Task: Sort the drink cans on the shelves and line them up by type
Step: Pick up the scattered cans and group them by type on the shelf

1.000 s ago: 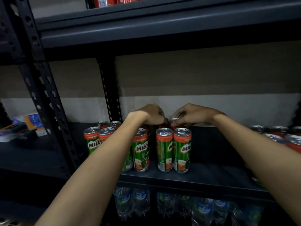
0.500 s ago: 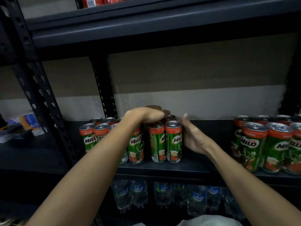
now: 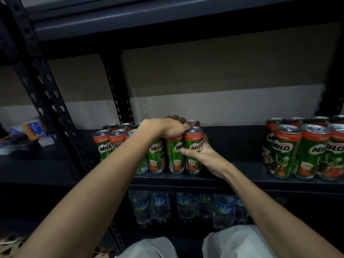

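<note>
Several green and red Milo cans [image 3: 157, 155] stand upright in a tight block on the dark middle shelf [image 3: 232, 180]. My left hand [image 3: 167, 128] lies palm down over the tops of the cans in the block's middle. My right hand [image 3: 204, 157] wraps the side of the rightmost front can [image 3: 193, 146], thumb across its label. A second group of Milo cans [image 3: 305, 151] stands at the shelf's right end, apart from both hands. Cans behind my left arm are partly hidden.
A perforated black upright [image 3: 119, 94] rises behind the left block, another upright [image 3: 42, 86] further left. Small boxes and packets [image 3: 31, 135] lie on the neighbouring shelf at left. Water bottles [image 3: 186, 207] fill the shelf below. The upper shelf [image 3: 167, 21] overhangs.
My right hand has come down from the can tops to the right side of the block and closed around the rightmost can. The view has dropped and shifted right, showing the right-hand cans.
</note>
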